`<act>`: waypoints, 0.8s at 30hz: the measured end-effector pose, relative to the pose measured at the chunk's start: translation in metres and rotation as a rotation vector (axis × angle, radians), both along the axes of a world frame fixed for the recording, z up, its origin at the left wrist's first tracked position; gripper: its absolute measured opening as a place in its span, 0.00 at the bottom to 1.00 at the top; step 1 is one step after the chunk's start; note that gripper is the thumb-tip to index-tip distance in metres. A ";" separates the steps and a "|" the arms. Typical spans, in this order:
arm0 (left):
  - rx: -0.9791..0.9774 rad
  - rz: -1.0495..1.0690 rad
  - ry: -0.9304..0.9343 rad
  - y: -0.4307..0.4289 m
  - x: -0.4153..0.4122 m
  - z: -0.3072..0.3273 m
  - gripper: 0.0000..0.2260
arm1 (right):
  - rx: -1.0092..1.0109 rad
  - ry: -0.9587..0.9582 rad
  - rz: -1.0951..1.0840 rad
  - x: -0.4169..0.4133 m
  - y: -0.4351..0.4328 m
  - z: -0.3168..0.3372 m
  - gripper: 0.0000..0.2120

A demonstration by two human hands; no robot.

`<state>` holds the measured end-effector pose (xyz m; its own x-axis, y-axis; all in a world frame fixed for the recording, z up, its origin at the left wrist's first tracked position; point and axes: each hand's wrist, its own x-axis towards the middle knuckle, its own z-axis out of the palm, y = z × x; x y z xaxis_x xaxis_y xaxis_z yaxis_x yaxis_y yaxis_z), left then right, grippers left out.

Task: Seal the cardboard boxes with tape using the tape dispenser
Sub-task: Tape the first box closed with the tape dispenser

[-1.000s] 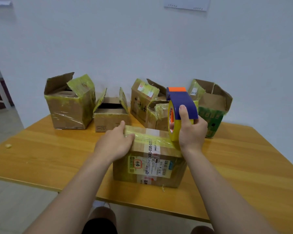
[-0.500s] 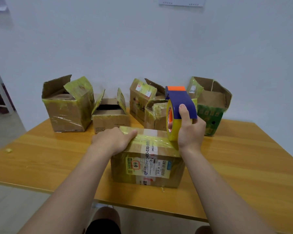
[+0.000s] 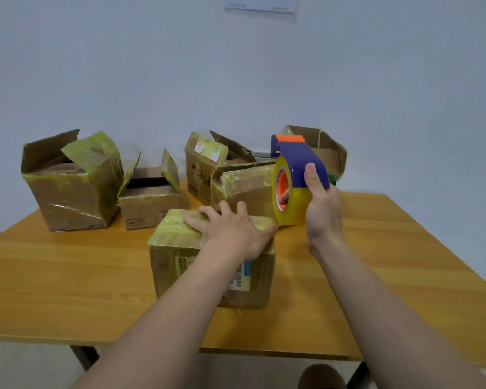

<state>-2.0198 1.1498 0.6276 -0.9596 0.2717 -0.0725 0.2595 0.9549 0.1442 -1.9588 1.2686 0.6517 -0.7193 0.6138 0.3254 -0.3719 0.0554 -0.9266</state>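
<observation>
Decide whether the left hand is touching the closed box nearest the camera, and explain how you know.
Touching. The head view shows the left hand pressed flat, fingers spread, on top of the closed box, with no gap visible.

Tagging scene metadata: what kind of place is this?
Likely a plain room used as a makeshift packing station: a wooden table by a white wall, worn tape-covered cardboard boxes standing open on it, a blue-and-orange tape dispenser in the right hand.
</observation>
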 end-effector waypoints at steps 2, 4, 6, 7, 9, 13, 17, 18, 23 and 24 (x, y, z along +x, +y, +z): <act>-0.023 -0.048 -0.023 0.003 0.000 0.001 0.41 | 0.016 -0.015 0.023 0.006 0.014 0.005 0.17; -0.037 -0.140 -0.044 0.004 0.004 0.002 0.40 | 0.042 -0.033 0.050 0.012 0.024 0.010 0.16; -0.048 -0.273 -0.062 0.006 0.011 0.001 0.40 | 0.035 -0.039 0.057 0.015 0.032 0.015 0.15; -0.053 -0.357 -0.061 0.006 0.015 0.000 0.40 | 0.028 -0.039 0.059 0.016 0.033 0.017 0.14; -0.029 -0.531 -0.048 0.005 0.018 -0.001 0.36 | 0.028 -0.029 0.060 0.018 0.037 0.021 0.13; 0.081 -0.756 -0.085 -0.005 0.018 0.006 0.28 | 0.053 -0.049 0.033 0.017 0.043 0.024 0.18; 0.088 -0.846 -0.032 -0.014 0.037 0.001 0.26 | 0.041 -0.065 0.002 0.014 0.046 0.029 0.26; 0.089 -0.875 -0.011 -0.015 0.044 0.000 0.25 | 0.039 -0.075 0.002 0.014 0.045 0.029 0.24; 0.143 -1.063 -0.052 -0.019 0.058 0.007 0.22 | 0.063 -0.108 0.013 0.011 0.035 0.030 0.16; 0.152 -1.073 -0.055 -0.019 0.057 0.010 0.24 | 0.073 -0.109 0.011 0.011 0.033 0.030 0.16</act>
<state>-1.9623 1.1305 0.6372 -0.2133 0.9770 -0.0031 0.9381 0.2057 0.2786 -1.9475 1.3020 0.6812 -0.7595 0.5831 0.2884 -0.2704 0.1203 -0.9552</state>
